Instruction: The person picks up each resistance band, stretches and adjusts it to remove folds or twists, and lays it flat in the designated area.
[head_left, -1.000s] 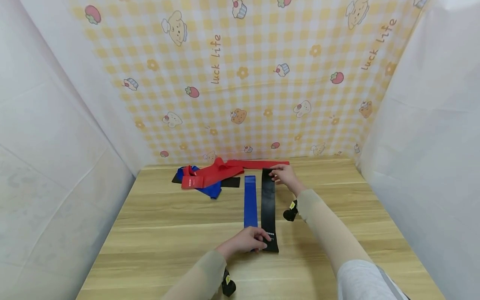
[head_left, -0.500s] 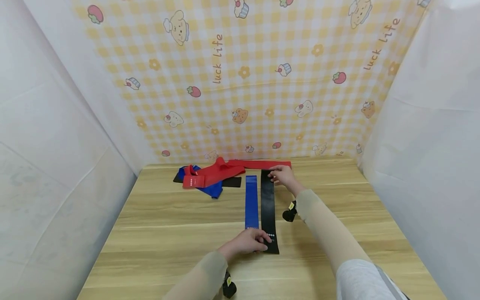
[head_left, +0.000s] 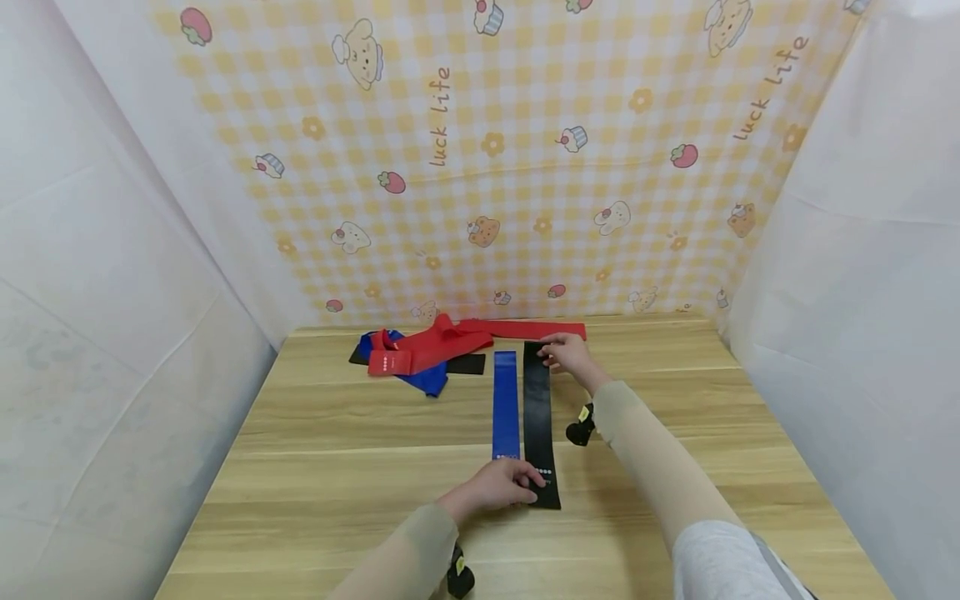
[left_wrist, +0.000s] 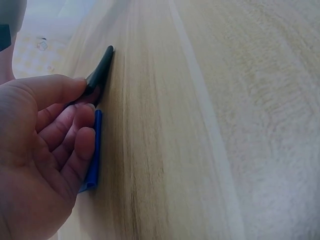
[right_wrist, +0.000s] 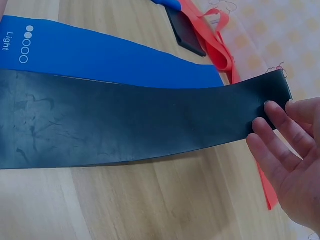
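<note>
A black resistance band lies lengthwise, its two ends toward and away from me. At its near end my left hand pinches the edge between thumb and fingers; the left wrist view shows that black end raised off the wood. My right hand grips the far corner, and this end lifts slightly in the right wrist view. Flat beside it on the left is a blue resistance band, printed "Light" in the right wrist view; its near end is under my left hand.
At the back left is a heap of red bands, a crumpled blue band and a black band. One red strip stretches along the table's back edge. A checked cloth hangs behind the wooden table.
The head view has shifted slightly. Both hands stay at the two ends of the black band, which lies nearly as before.
</note>
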